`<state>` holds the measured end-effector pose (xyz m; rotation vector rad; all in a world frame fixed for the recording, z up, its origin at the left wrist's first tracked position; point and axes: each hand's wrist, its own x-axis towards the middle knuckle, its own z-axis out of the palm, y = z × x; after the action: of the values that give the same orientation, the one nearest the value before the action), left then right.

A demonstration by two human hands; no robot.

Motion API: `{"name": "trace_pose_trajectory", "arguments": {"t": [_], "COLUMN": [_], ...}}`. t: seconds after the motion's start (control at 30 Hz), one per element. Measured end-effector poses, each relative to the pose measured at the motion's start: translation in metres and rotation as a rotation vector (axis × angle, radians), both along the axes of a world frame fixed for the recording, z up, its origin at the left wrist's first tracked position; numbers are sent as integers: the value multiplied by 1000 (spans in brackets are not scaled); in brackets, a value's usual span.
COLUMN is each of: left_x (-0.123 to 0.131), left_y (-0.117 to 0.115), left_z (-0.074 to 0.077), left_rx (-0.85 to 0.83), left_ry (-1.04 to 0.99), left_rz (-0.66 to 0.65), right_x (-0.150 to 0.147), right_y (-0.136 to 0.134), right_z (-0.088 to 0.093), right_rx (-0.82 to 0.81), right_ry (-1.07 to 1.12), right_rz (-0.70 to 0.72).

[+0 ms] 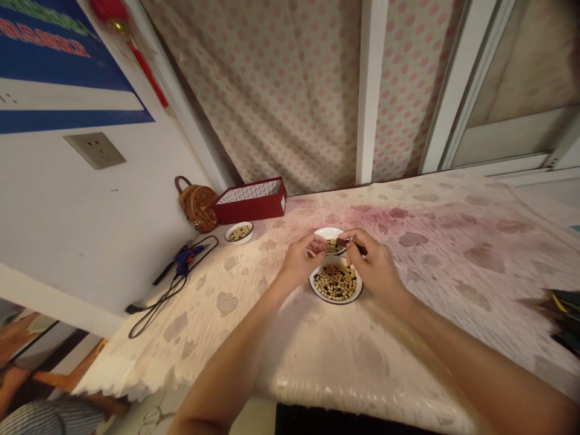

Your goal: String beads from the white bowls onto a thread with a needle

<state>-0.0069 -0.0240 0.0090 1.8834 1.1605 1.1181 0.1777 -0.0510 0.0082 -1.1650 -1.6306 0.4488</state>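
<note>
A white bowl (336, 299) with a dark rim, full of yellow and black beans or beads, stands on the table between my forearms. Just behind it is a second white bowl (329, 232) with fewer of the same pieces, partly covered by my hands. My right hand (376, 263) is closed on a small dark brown tool (342, 242), its flat end pointing left over the rear bowl; its exact kind is unclear. To the left of that bowl, my left hand (302, 258) has its fingers curved and apart from the thumb, with nothing visible in them.
A third bowl (239, 234) of mixed pieces sits at the left, before a dark red box (254, 204) and a brown backpack-shaped bag (199, 205). A blue glue gun (185, 261) with its cord lies nearer. Dark items (566, 320) sit at the right edge.
</note>
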Motion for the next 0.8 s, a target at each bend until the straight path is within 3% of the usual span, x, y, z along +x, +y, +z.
{"name": "trace_pose_trajectory", "arguments": {"t": [0.17, 0.3, 0.8], "left_x": [3, 9, 10], "left_y": [-22, -24, -19], "left_z": [13, 8, 0], "left_rx": [95, 215, 260], "left_ry": [347, 544, 567], "left_rz": [-181, -180, -216], "right_x": [1, 1, 0], "right_y": [1, 1, 0], "right_z": [-1, -1, -1], "right_rx": [-6, -12, -5], "right_ry": [3, -7, -16], "right_rz": [-2, -18, -21]}}
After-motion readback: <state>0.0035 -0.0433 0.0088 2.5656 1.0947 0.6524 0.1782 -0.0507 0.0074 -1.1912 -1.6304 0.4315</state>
